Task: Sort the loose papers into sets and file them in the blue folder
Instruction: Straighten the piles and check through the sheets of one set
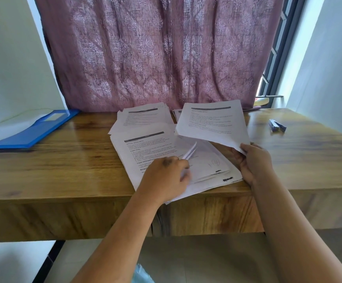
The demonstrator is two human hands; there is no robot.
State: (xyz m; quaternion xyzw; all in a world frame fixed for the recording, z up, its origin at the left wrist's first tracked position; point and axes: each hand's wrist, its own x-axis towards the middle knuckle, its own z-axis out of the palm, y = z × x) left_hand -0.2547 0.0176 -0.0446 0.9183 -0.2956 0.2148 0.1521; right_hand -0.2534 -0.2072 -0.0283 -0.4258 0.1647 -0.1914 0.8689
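Observation:
A near stack of printed papers (157, 148) lies at the front edge of the wooden desk (64, 160). My left hand (166, 176) rests on this stack and its fingers lift the corners of a few sheets. My right hand (253, 162) pinches the lower corner of one printed sheet (211, 123) and holds it raised above the desk. A second pile of papers (143, 117) lies behind the near stack, by the curtain. The blue folder (31, 133) lies open at the desk's far left, with white sheets inside it.
A small blue stapler (277, 126) sits on the right part of the desk. A pink patterned curtain (155, 54) hangs right behind the desk. A window frame (278, 58) stands at the right. More paper edges (177, 114) peek out behind the raised sheet.

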